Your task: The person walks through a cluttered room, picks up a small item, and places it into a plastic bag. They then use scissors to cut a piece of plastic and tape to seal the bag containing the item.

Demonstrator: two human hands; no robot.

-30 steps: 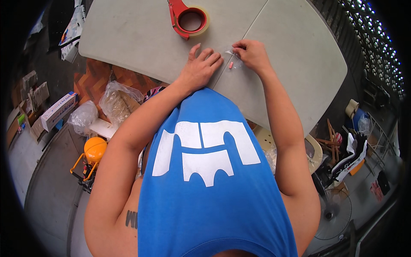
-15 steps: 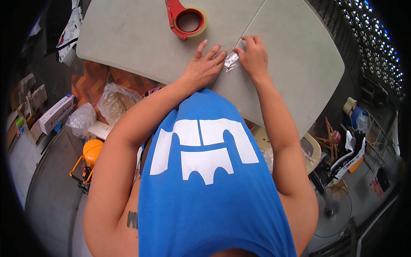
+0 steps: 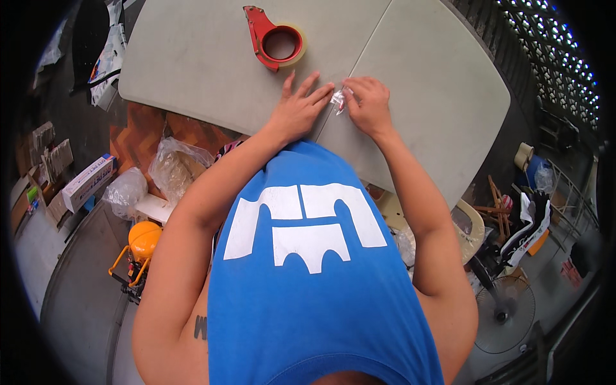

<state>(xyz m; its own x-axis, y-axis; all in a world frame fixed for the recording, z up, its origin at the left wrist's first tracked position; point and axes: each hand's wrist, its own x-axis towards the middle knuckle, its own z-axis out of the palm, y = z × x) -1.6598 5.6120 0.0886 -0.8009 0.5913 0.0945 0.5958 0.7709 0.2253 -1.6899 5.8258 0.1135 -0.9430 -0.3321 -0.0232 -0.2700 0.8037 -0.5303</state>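
Note:
On the pale grey table (image 3: 443, 83), a small, shiny clear plastic packet (image 3: 338, 102) with a bit of red in it lies across the seam. My left hand (image 3: 298, 108) rests on the tabletop, fingers spread, with its fingertips at the packet's left edge. Curled in from the other side, my right hand (image 3: 369, 106) pinches the packet's right edge between thumb and fingers. The exact grip is partly hidden. Beyond my left hand lies a red tape dispenser (image 3: 259, 29) with a roll of clear tape on it.
A cream plastic chair (image 3: 473, 224) stands below the table's near right edge. Clear plastic bags (image 3: 176, 163), a long white box (image 3: 90, 183) and an orange rounded object (image 3: 145, 239) are at the left. A fan (image 3: 505, 314) stands at lower right.
My right hand has moved slightly nearer and left, its fingers more curled over the packet. The left hand stays beside it, fingers still spread. The whole view has shifted a little.

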